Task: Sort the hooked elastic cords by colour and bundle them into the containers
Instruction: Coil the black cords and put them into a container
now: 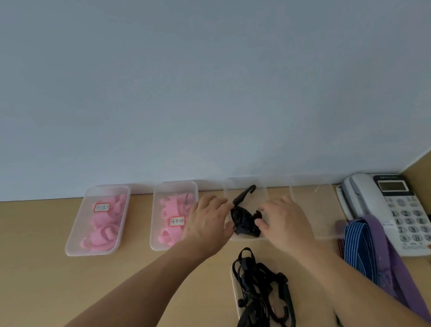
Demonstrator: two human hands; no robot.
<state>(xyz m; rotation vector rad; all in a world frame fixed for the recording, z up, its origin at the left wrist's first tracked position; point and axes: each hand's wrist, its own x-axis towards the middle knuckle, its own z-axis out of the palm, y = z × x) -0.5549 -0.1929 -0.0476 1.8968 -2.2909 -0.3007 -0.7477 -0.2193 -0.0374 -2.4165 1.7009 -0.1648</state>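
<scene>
Now left hand, right hand pinch bundle inside container.

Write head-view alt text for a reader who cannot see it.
The left hand and right hand are on a bundled black cord inside a clear container. Two containers to its left hold pink items; loose black cords lie nearer the person.

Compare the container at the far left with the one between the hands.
The far-left container holds pink cords; the container between the hands holds a black bundle. The far-left container carries a red-bordered label; none shows on the other. No hand is near the far-left container; the left hand and right hand are at the black bundle in the other. Both are clear, rectangular and stand along the wall.
</scene>
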